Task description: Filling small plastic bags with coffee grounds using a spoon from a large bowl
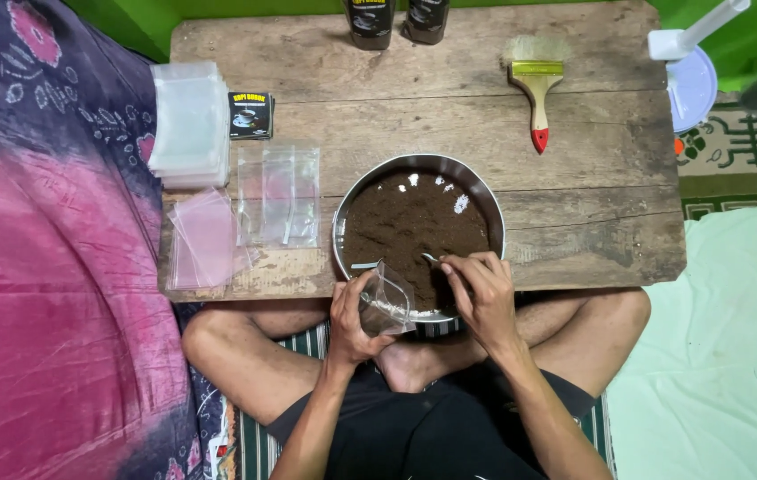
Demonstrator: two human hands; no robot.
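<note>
A round metal pan full of dark brown powder stands on a low wooden table. My left hand holds a small clear plastic bag open at the pan's near rim. My right hand grips a small metal spoon whose tip lies in the powder, just right of the bag.
Clear bags lie left of the pan: a stack, loose ones and a pinkish pile. A small black label card, a paintbrush and two dark bottles sit farther back. Pink cloth lies at left.
</note>
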